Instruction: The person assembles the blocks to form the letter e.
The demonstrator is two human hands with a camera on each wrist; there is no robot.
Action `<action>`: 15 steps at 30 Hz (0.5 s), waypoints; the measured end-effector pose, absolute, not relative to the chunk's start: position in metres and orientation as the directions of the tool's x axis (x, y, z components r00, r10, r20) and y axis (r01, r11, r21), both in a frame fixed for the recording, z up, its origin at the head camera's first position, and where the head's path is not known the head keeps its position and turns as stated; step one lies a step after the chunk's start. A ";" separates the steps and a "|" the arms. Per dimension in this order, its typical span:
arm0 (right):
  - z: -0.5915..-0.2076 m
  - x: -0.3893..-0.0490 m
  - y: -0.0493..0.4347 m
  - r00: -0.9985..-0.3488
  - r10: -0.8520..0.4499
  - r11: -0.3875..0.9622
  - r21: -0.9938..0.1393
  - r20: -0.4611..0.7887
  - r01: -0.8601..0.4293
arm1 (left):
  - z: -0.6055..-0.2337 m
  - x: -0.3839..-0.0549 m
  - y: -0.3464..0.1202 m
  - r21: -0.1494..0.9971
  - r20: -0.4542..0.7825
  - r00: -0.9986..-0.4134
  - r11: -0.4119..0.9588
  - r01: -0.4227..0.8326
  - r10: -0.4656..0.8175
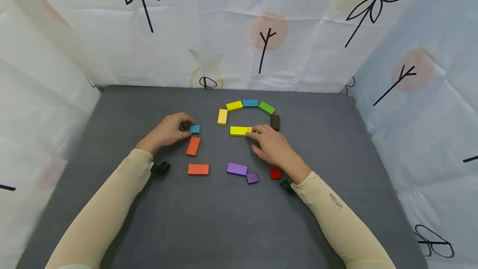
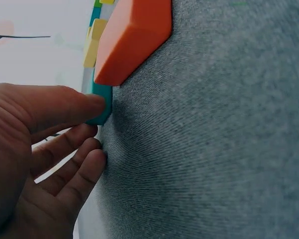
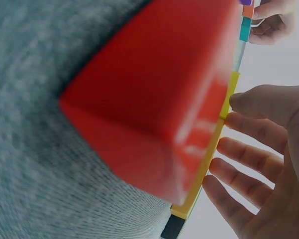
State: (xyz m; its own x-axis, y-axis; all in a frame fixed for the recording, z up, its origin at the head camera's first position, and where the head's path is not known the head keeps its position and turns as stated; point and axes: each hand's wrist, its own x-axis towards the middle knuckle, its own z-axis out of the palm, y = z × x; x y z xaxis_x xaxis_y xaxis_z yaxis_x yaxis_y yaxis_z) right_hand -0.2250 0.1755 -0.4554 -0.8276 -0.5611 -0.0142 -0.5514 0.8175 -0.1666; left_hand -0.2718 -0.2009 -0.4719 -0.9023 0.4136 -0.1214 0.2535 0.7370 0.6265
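Observation:
My left hand (image 1: 169, 130) pinches a small teal-blue block (image 1: 195, 129) between thumb and fingers, low on the grey table. Just nearer than it lies a tilted orange block (image 1: 193, 146). My right hand (image 1: 272, 144) rests its fairly straight fingertips along an amber block (image 3: 206, 162), which it mostly hides in the head view. End to end with the amber block is a bright yellow block (image 1: 238, 131); the right thumb is close to it in the right wrist view. A dark brown block (image 1: 275, 122) stands at the amber block's right end.
A curved row holds a pale yellow block (image 1: 222, 117), a yellow block (image 1: 234, 106), a blue block (image 1: 250, 103) and a green block (image 1: 267, 108). Nearer lie another orange block (image 1: 198, 169), two purple blocks (image 1: 237, 169) and a red block (image 1: 275, 173) by the right wrist. Printed cloth (image 1: 231, 45) surrounds the table.

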 end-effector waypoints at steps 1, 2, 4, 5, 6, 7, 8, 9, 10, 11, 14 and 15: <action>-0.455 -0.225 0.175 -0.827 -0.562 0.816 -0.168 -0.014 -0.553 | -0.472 -0.272 -0.201 0.623 -0.122 -0.903 0.740 0.254 0.412; -0.455 -0.225 0.175 -0.826 -0.564 0.815 -0.169 -0.013 -0.554 | -0.473 -0.273 -0.201 0.620 -0.123 -0.903 0.742 0.254 0.412; -0.455 -0.225 0.175 -0.824 -0.567 0.813 -0.173 -0.012 -0.557 | -0.474 -0.274 -0.200 0.620 -0.128 -0.902 0.743 0.252 0.413; -0.455 -0.225 0.175 -0.824 -0.567 0.812 -0.174 -0.012 -0.557 | -0.474 -0.275 -0.200 0.620 -0.131 -0.902 0.744 0.250 0.412; -0.455 -0.225 0.175 -0.823 -0.567 0.812 -0.176 -0.011 -0.557 | -0.475 -0.276 -0.200 0.619 -0.133 -0.903 0.746 0.247 0.409; -0.455 -0.225 0.175 -0.823 -0.568 0.811 -0.178 -0.009 -0.558 | -0.475 -0.276 -0.200 0.618 -0.133 -0.903 0.747 0.246 0.407; -0.455 -0.225 0.175 -0.823 -0.568 0.810 -0.178 -0.007 -0.558 | -0.475 -0.277 -0.199 0.618 -0.134 -0.905 0.748 0.242 0.404; -0.455 -0.225 0.175 -0.823 -0.568 0.810 -0.179 -0.007 -0.558 | -0.475 -0.277 -0.199 0.619 -0.133 -0.906 0.748 0.241 0.402; -0.455 -0.225 0.176 -0.824 -0.567 0.811 -0.180 -0.006 -0.557 | -0.475 -0.278 -0.198 0.619 -0.132 -0.908 0.749 0.239 0.398; -0.455 -0.225 0.176 -0.824 -0.567 0.811 -0.180 -0.007 -0.557 | -0.474 -0.278 -0.197 0.620 -0.129 -0.909 0.748 0.239 0.397; -0.455 -0.226 0.176 -0.826 -0.564 0.814 -0.181 -0.017 -0.552 | -0.467 -0.278 -0.189 0.630 -0.116 -0.904 0.734 0.252 0.410; -0.455 -0.226 0.176 -0.827 -0.562 0.816 -0.180 -0.021 -0.550 | -0.464 -0.278 -0.184 0.635 -0.112 -0.901 0.728 0.259 0.418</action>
